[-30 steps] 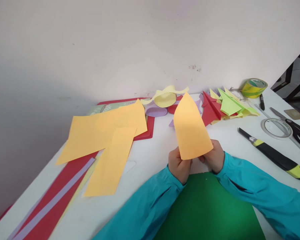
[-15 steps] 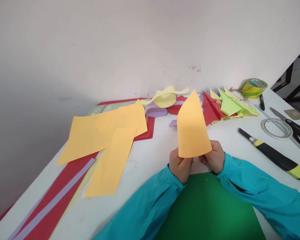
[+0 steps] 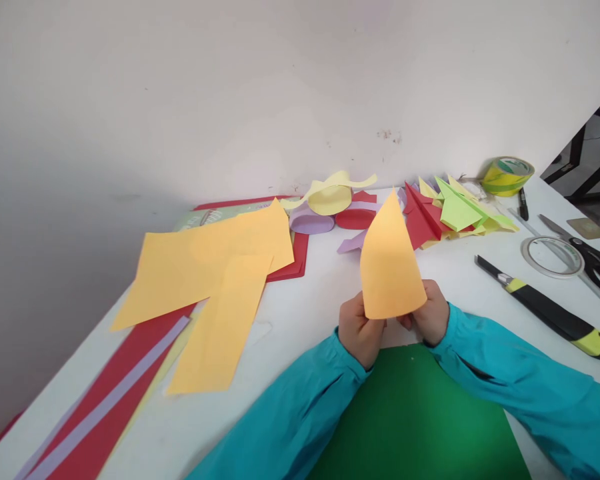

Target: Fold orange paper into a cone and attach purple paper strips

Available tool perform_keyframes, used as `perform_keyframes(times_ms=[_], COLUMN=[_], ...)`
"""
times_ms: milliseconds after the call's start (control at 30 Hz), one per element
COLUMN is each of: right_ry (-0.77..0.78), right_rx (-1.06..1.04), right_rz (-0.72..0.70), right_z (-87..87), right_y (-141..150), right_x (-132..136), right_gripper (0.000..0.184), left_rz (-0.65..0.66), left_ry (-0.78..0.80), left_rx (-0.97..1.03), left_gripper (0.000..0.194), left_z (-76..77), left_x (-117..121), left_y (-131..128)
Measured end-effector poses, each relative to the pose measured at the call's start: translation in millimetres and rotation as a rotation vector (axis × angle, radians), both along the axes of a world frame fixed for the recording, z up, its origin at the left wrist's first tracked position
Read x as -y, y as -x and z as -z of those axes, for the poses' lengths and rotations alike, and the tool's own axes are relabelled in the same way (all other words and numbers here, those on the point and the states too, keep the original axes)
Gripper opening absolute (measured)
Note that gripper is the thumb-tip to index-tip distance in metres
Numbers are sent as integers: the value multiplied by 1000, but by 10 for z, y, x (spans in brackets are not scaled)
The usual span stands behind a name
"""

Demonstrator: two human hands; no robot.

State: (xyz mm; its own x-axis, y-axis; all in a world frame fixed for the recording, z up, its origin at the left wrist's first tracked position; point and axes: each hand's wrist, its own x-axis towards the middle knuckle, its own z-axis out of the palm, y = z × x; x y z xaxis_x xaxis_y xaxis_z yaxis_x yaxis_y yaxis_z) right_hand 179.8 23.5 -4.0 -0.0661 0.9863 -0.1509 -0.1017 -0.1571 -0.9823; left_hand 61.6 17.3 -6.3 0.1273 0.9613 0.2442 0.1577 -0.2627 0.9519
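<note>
A curved orange piece of paper (image 3: 393, 267), pointed at the top, stands up between my hands over the table. My left hand (image 3: 361, 331) is closed at its lower left edge, and my right hand (image 3: 431, 313) is closed at its lower right. The fingers behind the paper are partly hidden. Below my wrists lies a green sheet (image 3: 420, 413) on the white table. To the left are a large orange sheet (image 3: 200, 263) and a narrower orange strip (image 3: 220, 327) overlapping it.
Behind stand yellow (image 3: 333, 193) and purple paper loops (image 3: 311, 220) and folded paper planes (image 3: 457, 207). On the right lie a utility knife (image 3: 550, 310), scissors (image 3: 597, 260), a clear tape roll (image 3: 553, 257) and yellow tape (image 3: 507, 176). Red paper (image 3: 125, 393) lies at the left.
The orange paper piece has tilted and shifted slightly right, its tip dropping a little, so more of the purple paper behind shows. Both hands stay nearly in place.
</note>
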Motion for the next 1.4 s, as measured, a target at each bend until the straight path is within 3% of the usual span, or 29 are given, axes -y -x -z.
perform_keyframes(times_ms=[133, 400, 833, 1100, 1300, 1400], right_ry=[-18, -25, -1, 25, -5, -3], right_rx=[-15, -73, 45, 140, 49, 15], right_rz=[-21, 25, 8, -28, 14, 22], right_z=[15, 81, 14, -14, 33, 50], right_y=[-9, -10, 7, -12, 9, 12], right_x=[31, -3, 12, 24, 16, 2], right_gripper=[22, 16, 18, 26, 25, 26], left_rz=[39, -149, -139, -2, -125, -127], left_ry=[22, 49, 67, 15, 87, 132], left_rx=[-2, 2, 21, -4, -9, 28], left_gripper=[40, 31, 30, 28, 25, 22], left_z=[14, 52, -37, -19, 12, 17], left_x=[0, 9, 30, -8, 19, 20], left_y=[18, 13, -16, -9, -10, -23])
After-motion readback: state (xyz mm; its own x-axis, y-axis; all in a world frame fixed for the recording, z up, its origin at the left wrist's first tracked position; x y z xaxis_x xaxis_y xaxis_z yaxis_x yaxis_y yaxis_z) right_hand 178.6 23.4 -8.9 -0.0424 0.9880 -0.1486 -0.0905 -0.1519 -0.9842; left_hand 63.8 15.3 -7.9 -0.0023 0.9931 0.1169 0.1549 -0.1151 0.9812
